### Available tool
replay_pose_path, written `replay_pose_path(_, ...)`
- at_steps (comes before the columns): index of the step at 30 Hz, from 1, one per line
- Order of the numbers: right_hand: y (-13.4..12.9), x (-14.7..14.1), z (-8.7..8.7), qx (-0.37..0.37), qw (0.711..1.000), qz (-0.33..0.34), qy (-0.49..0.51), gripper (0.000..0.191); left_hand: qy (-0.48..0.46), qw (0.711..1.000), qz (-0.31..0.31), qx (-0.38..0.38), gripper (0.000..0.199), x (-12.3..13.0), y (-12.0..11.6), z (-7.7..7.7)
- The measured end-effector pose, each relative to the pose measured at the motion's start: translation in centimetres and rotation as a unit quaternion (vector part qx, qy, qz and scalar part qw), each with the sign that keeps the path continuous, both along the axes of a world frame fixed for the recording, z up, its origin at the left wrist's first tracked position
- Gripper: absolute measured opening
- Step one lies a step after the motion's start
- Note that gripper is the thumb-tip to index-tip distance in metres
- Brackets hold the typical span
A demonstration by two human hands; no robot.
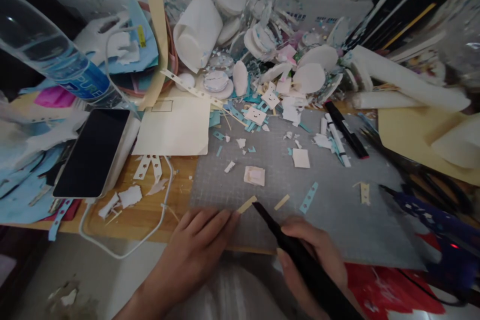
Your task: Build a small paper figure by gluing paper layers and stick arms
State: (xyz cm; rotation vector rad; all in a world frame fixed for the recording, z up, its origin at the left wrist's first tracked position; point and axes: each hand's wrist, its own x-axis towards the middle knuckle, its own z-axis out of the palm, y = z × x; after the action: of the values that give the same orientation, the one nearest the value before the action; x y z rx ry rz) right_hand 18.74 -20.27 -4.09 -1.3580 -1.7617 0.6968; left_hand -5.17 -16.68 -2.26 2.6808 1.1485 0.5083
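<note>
My left hand (204,240) rests at the front edge of the grey cutting mat (367,240). Its fingers lie close together, and the fingertips grip the near end of a short yellow paper strip (248,204); the thumb is hidden. In my right hand (318,250) is a black tool (296,255) with a thick handle and a narrow tip. That tip meets the strip's far end; its exact kind is unclear. A second yellow strip (282,202) lies just right of the tip. Farther back sits a small layered pale paper square (254,176).
A phone (93,152) on a white block, a cable and a water bottle (80,67) stand left. Paper discs and little smiling paper figures (256,115) heap at the back. At right are markers (347,130), scissors (431,180) and a dark blue device (442,225) with a red light.
</note>
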Motion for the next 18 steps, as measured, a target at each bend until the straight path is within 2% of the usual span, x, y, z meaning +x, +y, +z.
replay_pose_path(2,1.5,-0.2,0.9,0.022,0.998,0.064,-0.019,0.026,-0.006,1.000,0.000,-0.007,0.034,0.3,0.2,0.1)
replay_pose_path(4,2.5,-0.4,1.4,0.026,0.994,0.097,-0.035,0.025,-0.012,1.000,0.005,-0.008,0.033,0.5,0.5,0.3)
replay_pose_path(8,2.8,-0.6,1.6,0.022,0.992,0.113,-0.054,0.027,-0.018,1.000,0.017,-0.011,0.030,0.8,0.8,0.2)
replay_pose_path(13,2.7,-0.9,2.1,0.017,0.987,0.122,-0.107,0.014,-0.035,0.999,0.017,-0.004,0.030,0.8,0.9,0.0)
replay_pose_path(18,3.0,-1.4,2.0,0.045,0.983,0.132,-0.122,0.015,-0.046,0.999,0.021,-0.003,0.028,0.9,0.9,-0.3)
